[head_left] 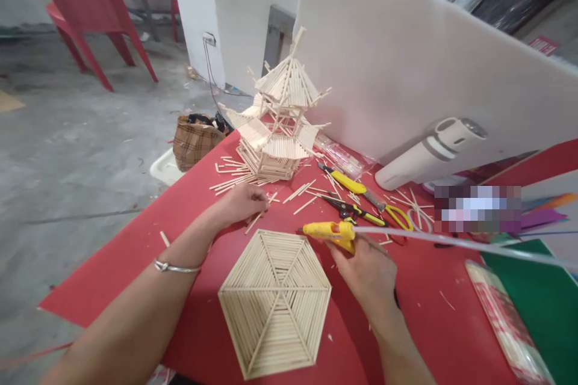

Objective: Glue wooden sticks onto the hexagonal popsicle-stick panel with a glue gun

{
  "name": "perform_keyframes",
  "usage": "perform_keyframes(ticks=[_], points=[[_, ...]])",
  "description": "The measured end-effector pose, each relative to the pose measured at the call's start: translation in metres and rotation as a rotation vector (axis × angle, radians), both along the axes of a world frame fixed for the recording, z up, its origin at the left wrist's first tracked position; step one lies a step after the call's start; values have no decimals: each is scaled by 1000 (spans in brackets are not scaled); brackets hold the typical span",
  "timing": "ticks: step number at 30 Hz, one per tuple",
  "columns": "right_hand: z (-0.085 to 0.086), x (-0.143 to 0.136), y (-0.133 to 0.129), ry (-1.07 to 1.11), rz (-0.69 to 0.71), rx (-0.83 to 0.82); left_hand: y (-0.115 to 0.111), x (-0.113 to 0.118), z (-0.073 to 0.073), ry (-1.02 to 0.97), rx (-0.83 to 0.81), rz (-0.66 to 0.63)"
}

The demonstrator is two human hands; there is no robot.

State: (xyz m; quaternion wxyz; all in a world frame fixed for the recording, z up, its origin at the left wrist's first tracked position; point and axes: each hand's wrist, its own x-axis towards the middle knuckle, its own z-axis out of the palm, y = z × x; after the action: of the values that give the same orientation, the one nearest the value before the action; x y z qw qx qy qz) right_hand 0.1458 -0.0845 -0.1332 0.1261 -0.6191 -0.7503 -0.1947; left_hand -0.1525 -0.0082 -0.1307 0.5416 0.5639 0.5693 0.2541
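My right hand (pixel 368 267) grips a yellow hot glue gun (pixel 327 230), its nozzle pointing left just above the top right edge of a hexagonal stick panel (pixel 275 307). A long translucent glue stick (pixel 442 242) trails from the back of the gun. The panel lies flat on the red table, made of thin wooden sticks in rings with spokes crossing at the centre. Beyond the panel, my left hand (pixel 241 201) has its fingers closed round a thin wooden stick (pixel 253 224), partly hidden by them. A silver bangle circles my left wrist.
A tiered stick pagoda (pixel 282 126) stands at the back among loose sticks (pixel 232 174). Right of it lie a yellow utility knife (pixel 347 181), pliers (pixel 356 210), scissors (pixel 397 216) and a white tumbler (pixel 419 159). A packet of sticks (pixel 506 319) lies at the right.
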Motion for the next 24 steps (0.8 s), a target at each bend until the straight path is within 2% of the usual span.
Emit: perform_keyframes(ticks=[5, 10, 17, 20, 24], points=[[-18, -2, -20, 79, 149, 28, 0, 0, -2, 53, 40, -10], [-12, -19, -32, 92, 287, -28, 0, -1, -7, 33, 54, -12], [-11, -51, -32, 99, 346, -39, 0, -2, -7, -15, 45, -12], [-12, -40, -34, 61, 354, -37, -1, -2, -4, -1, 54, -9], [-9, -15, -41, 15, 298, -52, -1, -2, -4, 4, 48, -13]])
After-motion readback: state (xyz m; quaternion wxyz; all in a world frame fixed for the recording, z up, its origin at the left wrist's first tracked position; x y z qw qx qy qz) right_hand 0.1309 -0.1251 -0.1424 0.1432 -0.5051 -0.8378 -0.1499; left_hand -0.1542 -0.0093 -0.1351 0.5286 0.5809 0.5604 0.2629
